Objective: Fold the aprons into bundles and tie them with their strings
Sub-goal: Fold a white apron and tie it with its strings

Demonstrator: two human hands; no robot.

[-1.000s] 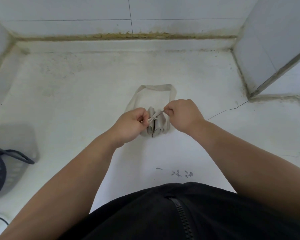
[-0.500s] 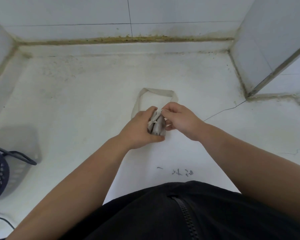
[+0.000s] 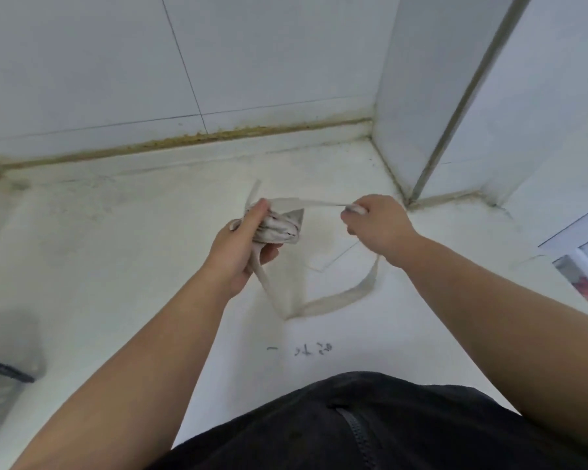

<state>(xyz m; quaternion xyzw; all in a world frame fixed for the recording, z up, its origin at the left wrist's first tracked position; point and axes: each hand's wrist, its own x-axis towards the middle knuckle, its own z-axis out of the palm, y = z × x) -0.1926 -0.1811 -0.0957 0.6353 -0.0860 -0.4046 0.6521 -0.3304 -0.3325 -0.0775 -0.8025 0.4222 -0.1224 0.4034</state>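
Observation:
A small beige apron bundle (image 3: pixel 280 227) is lifted above the white counter (image 3: pixel 116 266). My left hand (image 3: pixel 243 244) grips it from the left, fingers curled round the folded cloth. My right hand (image 3: pixel 375 220) pinches a beige string (image 3: pixel 319 202) that runs taut from the top of the bundle to the right. A wider strap loop (image 3: pixel 333 300) hangs down from the bundle and lies on the counter between my forearms.
White tiled walls enclose the counter at the back and right, with a pillar corner (image 3: pixel 411 195) close behind my right hand. A dark basket (image 3: pixel 0 378) sits at the left edge. Some dark scribbles (image 3: pixel 306 349) mark the counter near my body.
The bundle has been lifted off the counter in my left hand. My right hand moved away to the right, drawing the string out taut. The strap loop now trails toward me.

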